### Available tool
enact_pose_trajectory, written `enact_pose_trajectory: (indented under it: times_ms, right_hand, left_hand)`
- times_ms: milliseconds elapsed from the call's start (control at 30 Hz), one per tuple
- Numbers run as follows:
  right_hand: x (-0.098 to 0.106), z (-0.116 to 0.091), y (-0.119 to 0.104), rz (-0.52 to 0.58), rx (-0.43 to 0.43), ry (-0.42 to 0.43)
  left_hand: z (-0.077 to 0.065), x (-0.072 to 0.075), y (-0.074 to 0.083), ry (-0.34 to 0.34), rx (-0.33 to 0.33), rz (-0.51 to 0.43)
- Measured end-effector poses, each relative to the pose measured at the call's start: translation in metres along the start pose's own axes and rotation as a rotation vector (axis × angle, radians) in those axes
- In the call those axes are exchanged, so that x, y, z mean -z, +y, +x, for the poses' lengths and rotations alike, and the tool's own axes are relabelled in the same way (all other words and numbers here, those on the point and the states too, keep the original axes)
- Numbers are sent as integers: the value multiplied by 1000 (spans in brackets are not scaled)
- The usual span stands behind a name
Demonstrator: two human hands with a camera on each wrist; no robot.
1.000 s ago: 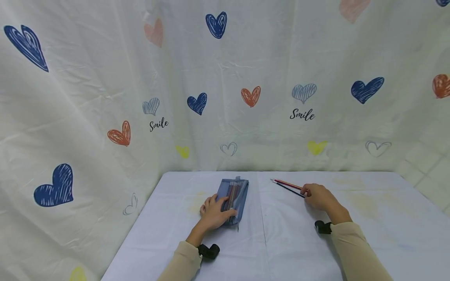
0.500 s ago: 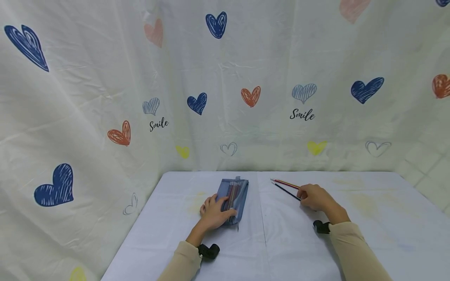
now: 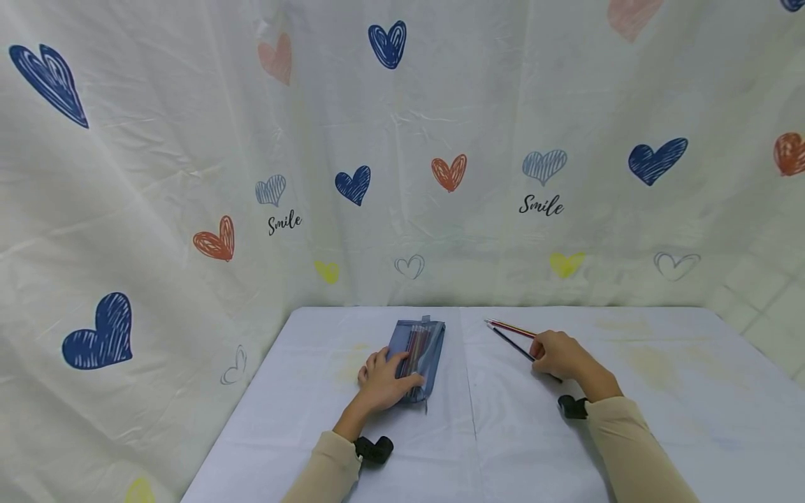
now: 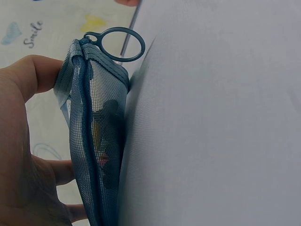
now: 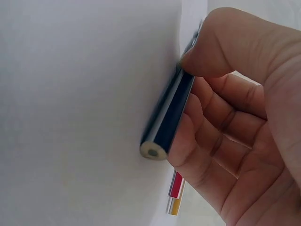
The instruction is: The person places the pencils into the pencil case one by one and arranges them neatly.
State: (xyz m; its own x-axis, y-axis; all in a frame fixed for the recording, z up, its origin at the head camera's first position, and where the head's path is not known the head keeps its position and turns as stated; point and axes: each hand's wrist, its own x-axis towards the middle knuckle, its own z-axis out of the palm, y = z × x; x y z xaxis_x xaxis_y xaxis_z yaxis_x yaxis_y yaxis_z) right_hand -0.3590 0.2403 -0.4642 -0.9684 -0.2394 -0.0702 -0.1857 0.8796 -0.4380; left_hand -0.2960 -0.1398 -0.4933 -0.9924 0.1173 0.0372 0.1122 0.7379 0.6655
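Observation:
My left hand (image 3: 380, 383) rests on a blue mesh pencil case (image 3: 434, 358) lying on the table, thumb and spread fingers on its upper face. Pencils (image 3: 415, 342) show through the mesh. From up close, the left wrist view has the case's zipper edge and its ring pull (image 4: 123, 44). My right hand (image 3: 562, 353) pinches a dark blue pencil (image 5: 170, 108) between thumb and fingers, its blunt end toward the right wrist camera. Beside it lies a red pencil (image 3: 512, 327), partly hidden by the hand. A yellow-striped end (image 5: 176, 206) shows below the red one (image 5: 177, 183).
A white cloth covers the table (image 3: 440, 454). Behind it hangs a pale curtain (image 3: 478, 237) printed with hearts and the word Smile. Dark wrist cameras (image 3: 374, 450) sit at both cuffs of the beige sleeves (image 3: 635, 440).
My right hand has slid slightly left along the dark pencil, whose rear end now shows beyond the hand. The left hand and case have not moved.

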Motion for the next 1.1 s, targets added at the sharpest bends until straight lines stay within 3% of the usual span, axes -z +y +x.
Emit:
enact_pose_trajectory:
  times_ms: [300, 1100]
  right_hand:
    - [-3, 3, 1, 19, 8, -10]
    - [-12, 3, -16, 349, 87, 2]
  left_hand:
    - [-1, 1, 1, -6, 0, 1]
    - [1, 0, -1, -4, -5, 0]
